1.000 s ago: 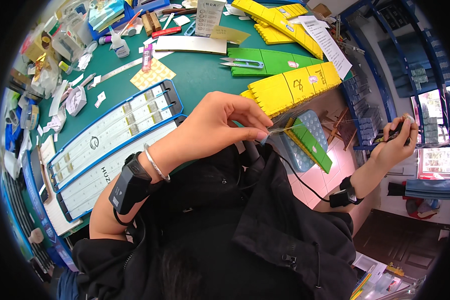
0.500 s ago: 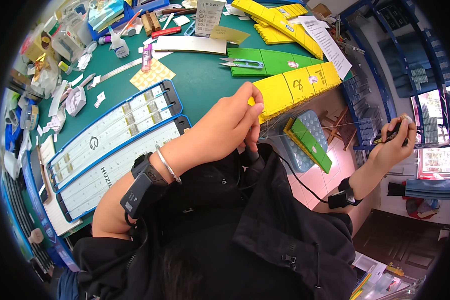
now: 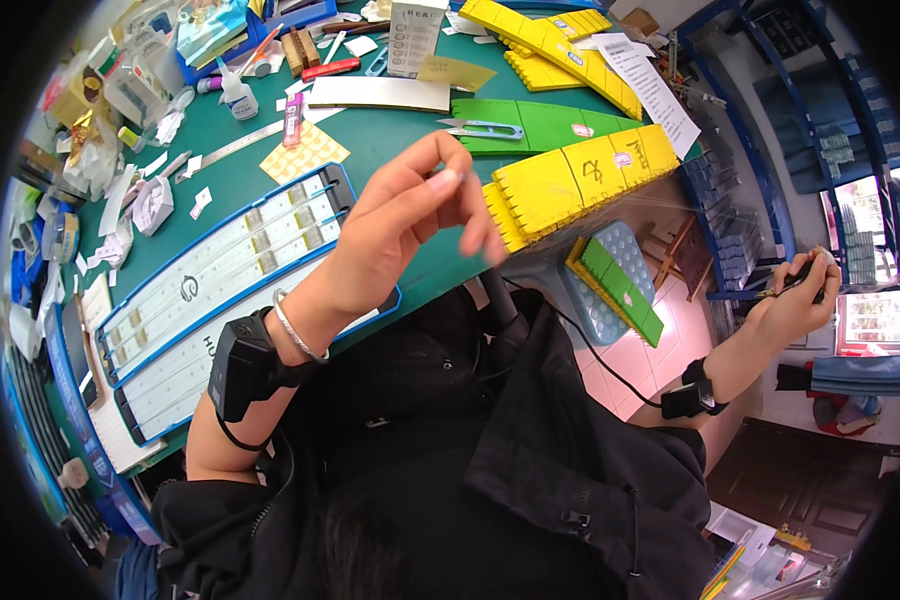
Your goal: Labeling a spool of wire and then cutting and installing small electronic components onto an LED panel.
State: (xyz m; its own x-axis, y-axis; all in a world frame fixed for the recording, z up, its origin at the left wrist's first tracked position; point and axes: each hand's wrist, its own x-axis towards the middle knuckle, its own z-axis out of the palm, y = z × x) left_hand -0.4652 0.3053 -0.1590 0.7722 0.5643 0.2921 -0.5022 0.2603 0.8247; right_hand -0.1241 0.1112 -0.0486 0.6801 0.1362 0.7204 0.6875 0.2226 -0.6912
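Observation:
My left hand [image 3: 415,215] is raised over the bench's front edge. Its thumb presses against the index finger in a pinch; whatever is between them is too fine to make out. Right beside it lies a stack of yellow foam strips [image 3: 560,180] with notched edges, its near end at the table edge. Faint thin lines run from the strips toward the right. Far out to the right, away from the bench, my right hand [image 3: 802,290] is closed round a small dark tool [image 3: 792,277], mostly hidden by the fingers.
Thread snips [image 3: 485,130] lie on a green foam strip [image 3: 545,122]. Blue-framed white line-winder cases [image 3: 220,255] are at left. A stool [image 3: 610,270] holding a green-and-yellow strip stands below the bench. Glue bottle [image 3: 238,95], paper scraps and bags crowd the far left.
My left hand has moved left, away from the yellow strips, uncovering their near end. My right hand has shifted slightly right and down, still closed on the dark tool.

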